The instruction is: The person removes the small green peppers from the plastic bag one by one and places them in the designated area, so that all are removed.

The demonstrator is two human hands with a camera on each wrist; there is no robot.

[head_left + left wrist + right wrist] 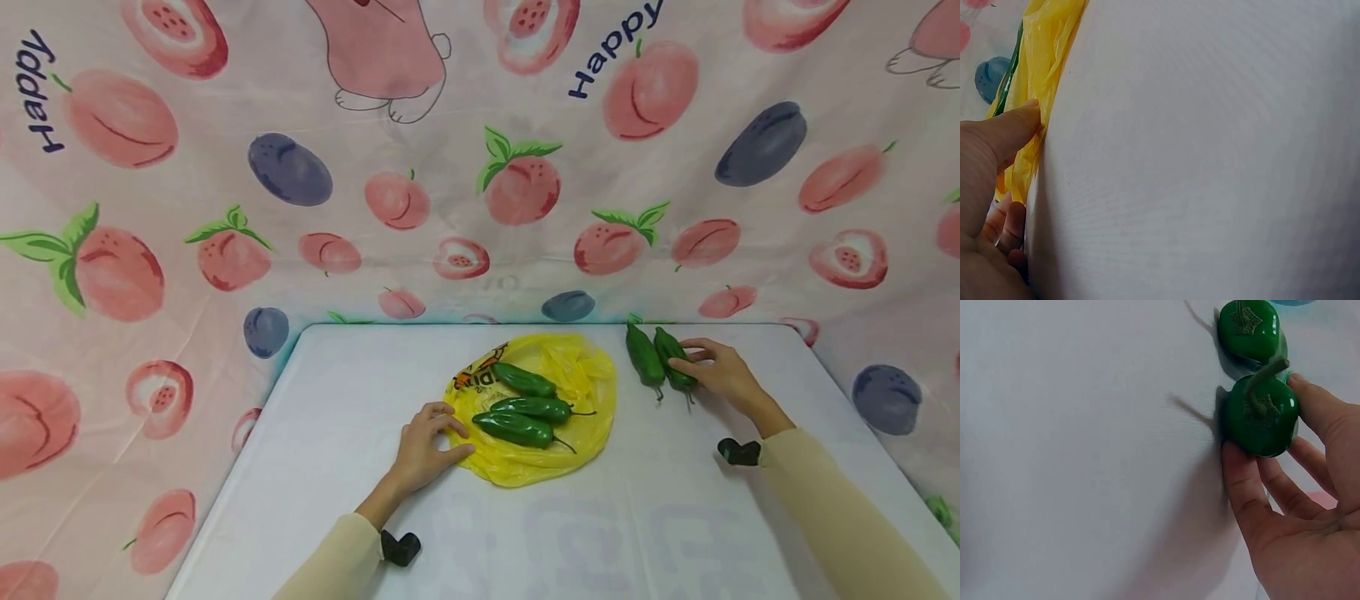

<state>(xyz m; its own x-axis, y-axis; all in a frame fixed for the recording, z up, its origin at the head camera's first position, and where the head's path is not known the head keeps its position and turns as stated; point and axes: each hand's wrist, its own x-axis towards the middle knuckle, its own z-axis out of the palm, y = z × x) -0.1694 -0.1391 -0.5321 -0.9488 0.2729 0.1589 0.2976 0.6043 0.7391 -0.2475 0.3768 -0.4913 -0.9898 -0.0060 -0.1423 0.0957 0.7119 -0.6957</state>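
1. Right hand (pixel 720 377) has its thumb and fingers around a green pepper, so yeah, gripping it. That's the gripped pepper (pixel 667 344), at the far right of the white table (pixel 345 375). Can't really tell if it's lifted at all.
2. Just left of that one there's a neighbouring pepper (pixel 643 354), lying pretty much parallel, with its stem pointing toward the near side.
3. Left hand (pixel 426 450) is over at the left edge of the yellow bag (pixel 600 417), thumb and bent fingers holding the plastic. The left wrist view has the thumb right on the yellow stuff.
4. Bag's spread around the middle of the table, all crinkly, with some dark printing (pixel 480 377) at its far left.
5. Three more green ones lie on it: a far pepper (pixel 525 381), a middle pepper (pixel 534 408) and a near pepper (pixel 513 430), the last two with stems off to the right.
6. Behind the table is a pink cloth (pixel 442 146) covered in peaches and dark plums, with "Happy" lettering.
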